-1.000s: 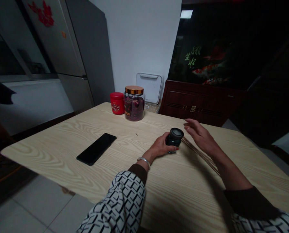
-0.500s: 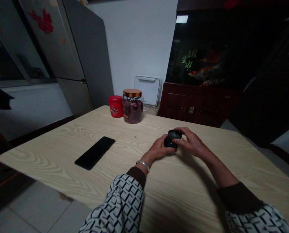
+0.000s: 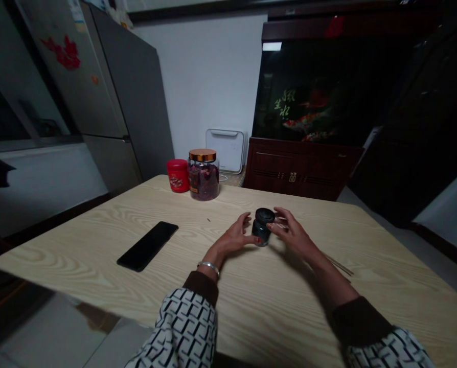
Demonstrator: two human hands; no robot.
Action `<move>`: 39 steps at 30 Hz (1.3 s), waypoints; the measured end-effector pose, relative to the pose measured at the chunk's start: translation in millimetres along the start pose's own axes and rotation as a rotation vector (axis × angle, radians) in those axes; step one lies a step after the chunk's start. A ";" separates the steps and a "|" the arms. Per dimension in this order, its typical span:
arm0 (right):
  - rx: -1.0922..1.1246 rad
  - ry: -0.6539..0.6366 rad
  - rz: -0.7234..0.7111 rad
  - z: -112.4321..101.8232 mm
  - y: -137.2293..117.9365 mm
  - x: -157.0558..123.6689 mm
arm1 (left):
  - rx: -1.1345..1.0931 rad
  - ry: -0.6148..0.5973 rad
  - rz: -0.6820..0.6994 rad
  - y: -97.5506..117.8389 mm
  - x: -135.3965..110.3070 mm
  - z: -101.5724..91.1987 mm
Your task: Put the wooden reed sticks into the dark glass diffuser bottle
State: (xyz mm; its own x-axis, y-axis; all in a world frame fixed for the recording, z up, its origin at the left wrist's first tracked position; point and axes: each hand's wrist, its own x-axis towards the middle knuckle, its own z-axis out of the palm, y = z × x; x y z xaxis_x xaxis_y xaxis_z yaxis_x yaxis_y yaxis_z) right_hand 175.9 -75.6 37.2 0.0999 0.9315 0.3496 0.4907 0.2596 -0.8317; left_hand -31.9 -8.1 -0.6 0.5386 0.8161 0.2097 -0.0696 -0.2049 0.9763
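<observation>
A small dark glass jar (image 3: 260, 236) with a black lid (image 3: 265, 215) stands upright on the wooden table (image 3: 228, 286). To its left is my left hand (image 3: 234, 234), fingers curved and spread away from the glass, with the thumb tip at the lower front of the jar. My right hand (image 3: 292, 232) is at the jar's right, its thumb and fingers parted beside the lid's edge. Whether the right thumb touches the lid I cannot tell. Neither hand is closed around the jar.
A black phone (image 3: 147, 246) lies on the left of the table. Farther back stand a red canister (image 3: 178, 176) and a large copper-lidded jar (image 3: 204, 176) of dried flowers. Thin sticks (image 3: 339, 265) lie partly under my right forearm. A tiny dark bit (image 3: 209, 220) lies mid-table.
My left hand has loosened from the jar and drawn back to the left. My right fingers have spread from the lid. The view has shifted, showing the sticks by my right forearm.
</observation>
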 end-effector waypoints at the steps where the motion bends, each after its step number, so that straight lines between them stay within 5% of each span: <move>1: 0.003 0.027 0.035 -1.4 3.0 -6.4 | 0.072 0.039 -0.011 2.3 -7.4 -2.3; 7: 0.142 0.002 0.249 -19.7 -12.9 -26.6 | 0.262 0.160 -0.012 47.8 -39.0 2.2; 11: 0.481 -0.204 0.221 -52.2 -76.0 -2.8 | -0.071 -0.008 -0.056 121.0 -24.0 6.8; 15: 0.701 -0.457 0.055 -85.6 -143.9 26.9 | -0.407 -0.346 0.033 197.0 -4.2 -0.2; 20: 0.830 -0.645 -0.091 -104.3 -189.6 45.3 | -0.665 -0.479 0.024 247.8 2.7 -4.7; 24: 0.888 -0.710 -0.109 -100.7 -186.4 43.8 | -0.741 -0.499 -0.040 238.3 3.1 -4.9; 33: 0.972 -0.658 0.128 -58.7 -87.4 9.7 | -0.800 -0.591 -0.171 126.5 -8.2 -3.9; 39: 0.980 -0.657 0.172 -49.6 -66.5 14.3 | -0.813 -0.612 -0.172 102.0 -1.5 -6.1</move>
State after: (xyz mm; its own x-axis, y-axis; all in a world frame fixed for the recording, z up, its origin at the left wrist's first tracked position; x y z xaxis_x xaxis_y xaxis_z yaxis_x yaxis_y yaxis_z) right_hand 187.6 -92.1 118.8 -0.5024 0.8512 0.1517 -0.3849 -0.0631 -0.9208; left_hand -44.9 -27.0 99.0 0.9144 0.3381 0.2226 -0.3752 0.5015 0.7796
